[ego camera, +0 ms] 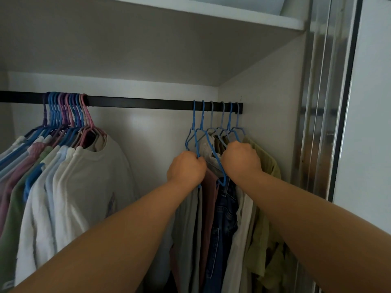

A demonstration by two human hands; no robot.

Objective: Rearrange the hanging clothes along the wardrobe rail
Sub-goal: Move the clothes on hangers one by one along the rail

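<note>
A black wardrobe rail [139, 103] runs across the closet. At its right end hang several blue and grey hangers [213, 119] with trousers, jeans [224, 210] and an olive shirt [264, 208]. My left hand [186, 166] is closed around the lower bars of the two leftmost blue hangers there. My right hand [241, 159] is closed around the shoulders of the hangers further right. At the rail's left a tight bunch of blue, purple and pink hangers [67, 111] carries pale shirts, the nearest a cream T-shirt [93, 178].
A white shelf [211, 12] sits above the rail. The wardrobe's right side wall [270, 85] meets the rail's end. A sliding door frame [330, 102] stands at the far right. A bare stretch of rail separates the two clothing groups.
</note>
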